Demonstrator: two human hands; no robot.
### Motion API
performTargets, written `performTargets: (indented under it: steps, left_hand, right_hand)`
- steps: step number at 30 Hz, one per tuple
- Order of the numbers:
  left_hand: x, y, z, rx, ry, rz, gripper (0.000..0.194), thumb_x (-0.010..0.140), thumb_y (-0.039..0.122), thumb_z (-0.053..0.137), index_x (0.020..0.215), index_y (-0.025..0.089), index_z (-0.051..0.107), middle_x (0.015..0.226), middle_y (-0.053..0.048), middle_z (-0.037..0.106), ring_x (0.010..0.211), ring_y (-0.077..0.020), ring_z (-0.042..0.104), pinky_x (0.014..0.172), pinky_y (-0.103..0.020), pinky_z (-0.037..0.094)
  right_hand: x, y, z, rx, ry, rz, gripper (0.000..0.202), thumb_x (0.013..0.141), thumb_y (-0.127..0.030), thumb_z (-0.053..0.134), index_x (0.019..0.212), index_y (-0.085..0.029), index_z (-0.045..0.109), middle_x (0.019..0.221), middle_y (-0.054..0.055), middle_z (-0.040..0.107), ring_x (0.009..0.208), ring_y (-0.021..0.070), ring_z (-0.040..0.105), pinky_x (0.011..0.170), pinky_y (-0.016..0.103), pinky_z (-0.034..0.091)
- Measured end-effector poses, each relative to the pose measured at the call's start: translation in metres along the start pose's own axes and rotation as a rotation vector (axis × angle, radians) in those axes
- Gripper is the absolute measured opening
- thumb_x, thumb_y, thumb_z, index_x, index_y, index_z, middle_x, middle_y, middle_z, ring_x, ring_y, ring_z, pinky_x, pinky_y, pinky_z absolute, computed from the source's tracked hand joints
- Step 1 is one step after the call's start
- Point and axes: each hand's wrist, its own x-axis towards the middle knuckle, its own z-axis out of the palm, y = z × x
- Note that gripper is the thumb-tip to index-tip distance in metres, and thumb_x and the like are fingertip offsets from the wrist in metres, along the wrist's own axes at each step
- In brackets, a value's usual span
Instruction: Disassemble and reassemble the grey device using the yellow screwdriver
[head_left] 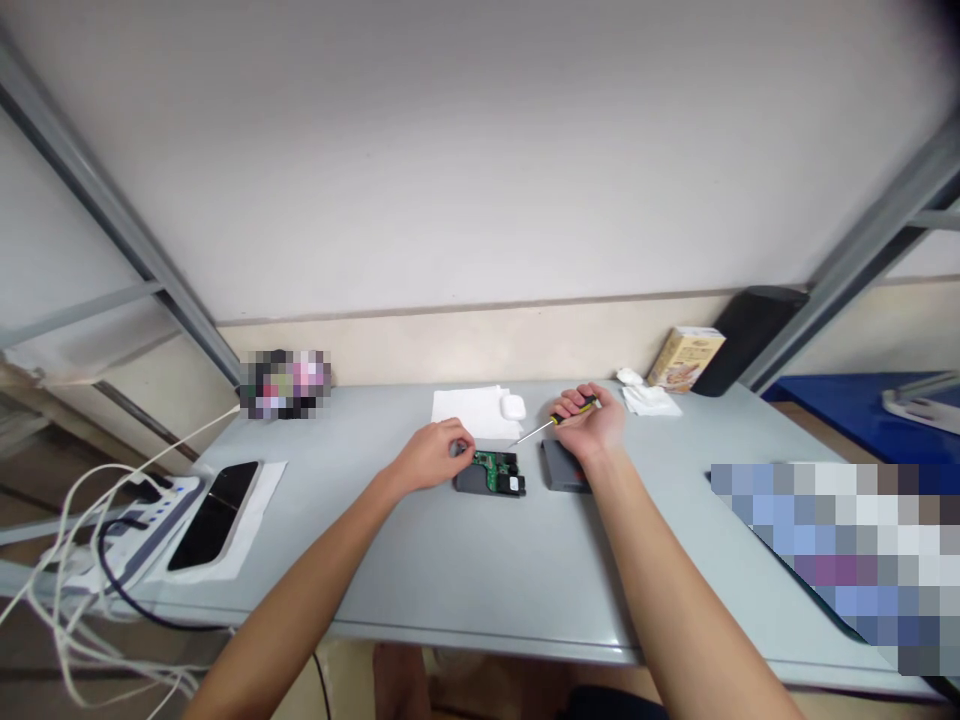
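Observation:
My right hand (590,422) is closed around the yellow-and-black handle of a screwdriver (534,432). Its thin metal shaft points down and left, with the tip just above and right of a dark grey device with an exposed green circuit board (493,468). At the board's upper left corner is my left hand (436,455), its thumb and fingertips pinched together. Whatever those fingertips hold, if anything, is hidden. A dark grey flat casing (562,468) lies right of the board, partly covered by my right wrist.
Behind the board lie white paper (465,410) and a small white rounded case (513,407). A phone (217,515) and a power strip (142,530) with tangled cables sit left. At the back right are crumpled tissues (652,400), a yellow box (686,360) and a black cylinder (750,335).

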Motion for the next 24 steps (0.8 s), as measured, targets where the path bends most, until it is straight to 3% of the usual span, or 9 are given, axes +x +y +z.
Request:
performTargets:
  steps: [4, 7, 11, 14, 16, 20, 24]
  left_hand:
    - [0.004, -0.001, 0.000, -0.068, 0.060, -0.045, 0.018, 0.092, 0.027, 0.059, 0.087, 0.021, 0.075, 0.093, -0.002, 0.070, 0.081, -0.0160, 0.064, 0.076, -0.027, 0.049]
    - [0.014, 0.001, -0.002, -0.033, 0.100, -0.086, 0.019, 0.093, 0.029, 0.058, 0.090, 0.022, 0.076, 0.095, -0.002, 0.070, 0.084, -0.0173, 0.064, 0.077, -0.028, 0.049]
    - [0.036, 0.004, -0.003, 0.093, 0.048, -0.095, 0.022, 0.094, 0.030, 0.057, 0.091, 0.022, 0.078, 0.098, -0.003, 0.072, 0.088, -0.0198, 0.067, 0.078, -0.029, 0.049]
    - [0.056, 0.001, 0.002, 0.192, -0.011, -0.078, 0.022, 0.093, 0.029, 0.058, 0.093, 0.023, 0.079, 0.099, -0.004, 0.073, 0.087, -0.0211, 0.068, 0.076, -0.029, 0.050]
    - [0.067, -0.004, 0.007, 0.251, -0.035, -0.078, 0.020, 0.091, 0.025, 0.060, 0.091, 0.022, 0.079, 0.097, -0.005, 0.073, 0.087, -0.0223, 0.068, 0.077, -0.030, 0.051]
    - [0.079, -0.014, 0.016, 0.268, -0.033, -0.098, 0.016, 0.089, 0.022, 0.063, 0.088, 0.019, 0.078, 0.096, -0.007, 0.073, 0.086, -0.0223, 0.068, 0.079, -0.030, 0.051]
    - [0.071, -0.015, 0.014, 0.256, -0.021, -0.118, 0.020, 0.095, 0.028, 0.060, 0.094, 0.019, 0.078, 0.095, -0.007, 0.071, 0.084, -0.0214, 0.067, 0.078, -0.030, 0.051]
  right_hand:
    - [-0.005, -0.007, 0.007, -0.019, -0.063, -0.058, 0.023, 0.085, -0.022, 0.052, 0.074, -0.024, 0.033, 0.059, -0.009, 0.032, 0.044, 0.0081, 0.032, 0.043, 0.021, 0.033]
    - [-0.017, -0.017, 0.020, -0.105, -0.139, -0.204, 0.024, 0.088, -0.027, 0.055, 0.074, -0.023, 0.037, 0.060, -0.008, 0.033, 0.045, 0.0083, 0.031, 0.043, 0.021, 0.032]
    - [-0.039, -0.022, 0.041, -0.238, -0.290, -0.345, 0.032, 0.088, -0.035, 0.063, 0.072, -0.023, 0.038, 0.061, -0.008, 0.030, 0.048, 0.0082, 0.032, 0.045, 0.020, 0.033]
    - [-0.049, -0.013, 0.048, -0.355, -0.338, -0.416, 0.031, 0.091, -0.035, 0.062, 0.070, -0.022, 0.043, 0.061, -0.006, 0.033, 0.050, 0.0088, 0.031, 0.047, 0.020, 0.033]
    - [-0.051, -0.003, 0.046, -0.524, -0.355, -0.514, 0.032, 0.090, -0.037, 0.065, 0.068, -0.021, 0.047, 0.061, -0.005, 0.038, 0.053, 0.0095, 0.033, 0.048, 0.022, 0.030]
    - [-0.052, 0.014, 0.039, -1.127, -0.404, -0.717, 0.032, 0.093, -0.041, 0.064, 0.070, -0.021, 0.056, 0.061, -0.004, 0.046, 0.058, 0.0114, 0.039, 0.056, 0.026, 0.032]
    - [-0.061, 0.022, 0.039, -1.673, -0.504, -0.747, 0.028, 0.099, -0.041, 0.056, 0.079, -0.022, 0.063, 0.066, -0.003, 0.058, 0.062, 0.0128, 0.049, 0.064, 0.027, 0.036]
